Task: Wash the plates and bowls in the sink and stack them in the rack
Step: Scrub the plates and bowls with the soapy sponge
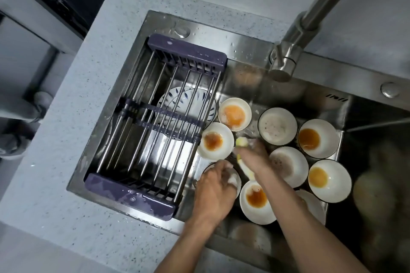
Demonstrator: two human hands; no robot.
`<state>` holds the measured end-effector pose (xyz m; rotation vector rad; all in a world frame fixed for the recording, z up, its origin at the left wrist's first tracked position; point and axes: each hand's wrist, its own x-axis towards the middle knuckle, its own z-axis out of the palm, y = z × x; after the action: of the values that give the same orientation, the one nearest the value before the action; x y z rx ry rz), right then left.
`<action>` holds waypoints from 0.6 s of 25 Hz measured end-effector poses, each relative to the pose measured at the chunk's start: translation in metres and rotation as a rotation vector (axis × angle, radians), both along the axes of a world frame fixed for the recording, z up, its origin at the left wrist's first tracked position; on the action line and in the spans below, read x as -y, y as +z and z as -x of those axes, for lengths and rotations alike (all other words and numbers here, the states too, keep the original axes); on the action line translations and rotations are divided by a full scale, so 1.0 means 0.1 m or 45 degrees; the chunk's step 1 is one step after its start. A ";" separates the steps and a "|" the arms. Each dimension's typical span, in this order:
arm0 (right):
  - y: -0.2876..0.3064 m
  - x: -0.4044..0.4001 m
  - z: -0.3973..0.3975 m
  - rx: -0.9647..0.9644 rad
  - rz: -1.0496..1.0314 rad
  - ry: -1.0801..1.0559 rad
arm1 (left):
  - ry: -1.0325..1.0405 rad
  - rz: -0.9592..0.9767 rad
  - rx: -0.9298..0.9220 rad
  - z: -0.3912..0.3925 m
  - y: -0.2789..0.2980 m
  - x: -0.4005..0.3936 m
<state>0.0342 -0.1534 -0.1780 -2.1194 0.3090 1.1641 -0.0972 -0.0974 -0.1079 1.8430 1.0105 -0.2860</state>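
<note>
Left hand (214, 186) fingers grip a bowl's rim (238, 180), right hand (251, 152) clasps a yellow sponge (241, 142); no writing legible

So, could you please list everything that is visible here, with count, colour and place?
bowls: at least eight, white, most with orange or brown residue, in the sink right of the rack
plate: one, white with blue pattern, on the sink floor under the rack
rack: one, purple ends with steel bars, across the left of the sink, nothing in it
sink: one, steel
tap: one, steel, above the sink
counter: grey speckled, around the sink
sponge: yellow, in the right hand
left hand: holds a soapy bowl
right hand: grips the sponge
</note>
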 end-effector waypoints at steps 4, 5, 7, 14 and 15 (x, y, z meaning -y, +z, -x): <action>-0.30 -0.25 0.05 0.087 0.098 0.103 | 0.027 -0.004 -0.017 0.02 -0.07 0.03; -0.26 -0.29 0.04 0.113 0.120 0.073 | 0.030 -0.009 -0.018 0.03 -0.08 0.02; -0.20 -0.25 0.01 0.211 0.181 0.089 | 0.044 -0.005 -0.006 0.03 -0.05 0.01; 0.17 0.23 -0.18 0.323 0.182 -0.017 | 0.278 0.129 0.045 -0.12 -0.06 -0.02; 0.21 0.30 -0.19 0.270 0.092 -0.078 | 0.378 0.170 0.071 -0.15 -0.09 -0.02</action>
<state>0.0528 -0.1831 -0.1574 -2.2572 0.3197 0.8955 -0.0821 -0.0956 -0.1173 1.5485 1.1800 -0.1189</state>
